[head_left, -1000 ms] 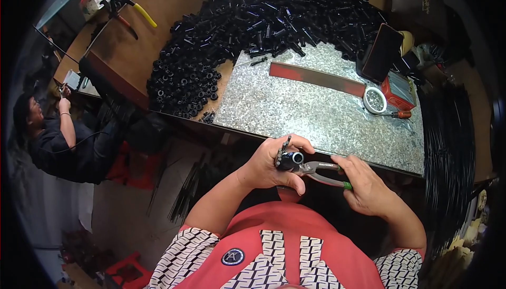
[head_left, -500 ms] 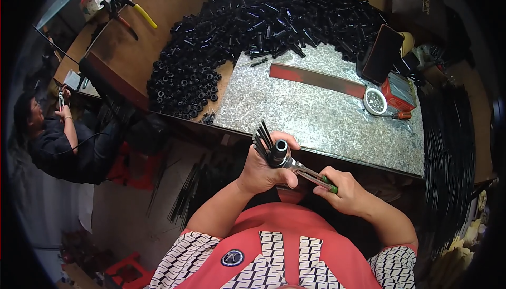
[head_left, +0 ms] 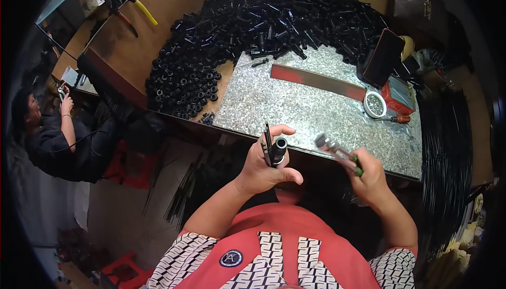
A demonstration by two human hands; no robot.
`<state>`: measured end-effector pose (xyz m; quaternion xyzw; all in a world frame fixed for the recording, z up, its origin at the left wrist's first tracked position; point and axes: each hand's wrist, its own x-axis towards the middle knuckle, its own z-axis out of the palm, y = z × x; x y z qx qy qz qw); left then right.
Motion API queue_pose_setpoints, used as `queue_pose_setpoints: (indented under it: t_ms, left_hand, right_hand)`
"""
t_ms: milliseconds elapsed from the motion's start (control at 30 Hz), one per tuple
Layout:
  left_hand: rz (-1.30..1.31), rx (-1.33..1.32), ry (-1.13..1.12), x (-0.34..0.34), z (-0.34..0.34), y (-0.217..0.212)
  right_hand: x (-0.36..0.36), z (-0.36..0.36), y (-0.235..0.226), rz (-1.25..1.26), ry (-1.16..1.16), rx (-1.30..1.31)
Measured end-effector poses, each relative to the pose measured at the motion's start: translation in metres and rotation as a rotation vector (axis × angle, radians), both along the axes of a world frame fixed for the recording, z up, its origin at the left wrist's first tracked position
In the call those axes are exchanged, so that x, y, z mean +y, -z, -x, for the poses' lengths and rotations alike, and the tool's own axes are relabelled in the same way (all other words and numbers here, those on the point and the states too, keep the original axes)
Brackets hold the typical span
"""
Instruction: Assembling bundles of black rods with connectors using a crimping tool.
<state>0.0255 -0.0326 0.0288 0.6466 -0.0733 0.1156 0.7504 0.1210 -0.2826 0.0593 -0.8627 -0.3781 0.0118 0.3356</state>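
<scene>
The left hand (head_left: 263,168) grips one black tube (head_left: 278,151) and a few thin black rods (head_left: 268,140), and just right of it the right hand (head_left: 369,175) clenches one pair of pliers (head_left: 337,152), apart from the tube. Beyond both hands the table (head_left: 295,104) carries a heap of black tubes (head_left: 247,31), one red-and-grey bar (head_left: 316,80), one round tin (head_left: 375,104) and one red box (head_left: 398,95); nothing lies between the hands.

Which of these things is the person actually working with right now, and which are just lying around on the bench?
In use:
- left hand holding a black tube and thin black rods
- right hand holding green-handled pliers

Lying about:
- heap of black tubes
- red-ended flat bar
- small round tin
- red box
- yellow-handled tool
</scene>
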Motion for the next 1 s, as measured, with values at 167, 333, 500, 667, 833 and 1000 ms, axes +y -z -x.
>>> queue_pose_setpoints:
  t_ms: [167, 333, 500, 667, 833, 1000]
  left_hand:
    - [0.104, 0.038, -0.023, -0.001, 0.001, -0.002]
    - [0.096, -0.045, -0.002, 0.002, 0.002, 0.005]
    - [0.088, -0.085, -0.055, 0.005, 0.007, -0.004]
    - [0.149, -0.040, -0.031, 0.002, 0.014, -0.002]
    - [0.148, -0.053, -0.035, 0.000, 0.016, -0.004]
    - [0.176, -0.051, -0.033, 0.001, 0.013, -0.007]
  right_hand:
    - [-0.017, -0.054, -0.011, 0.015, 0.240, -0.121]
    - [-0.017, -0.122, -0.018, 0.288, 0.334, -0.147]
    - [-0.004, -0.148, -0.019, 0.502, 0.368, -0.171]
    - [0.006, -0.157, -0.008, 0.627, 0.287, -0.235]
    - [0.007, -0.159, -0.007, 0.620, 0.302, -0.240]
    - [0.008, -0.152, -0.019, 0.550, 0.340, -0.194]
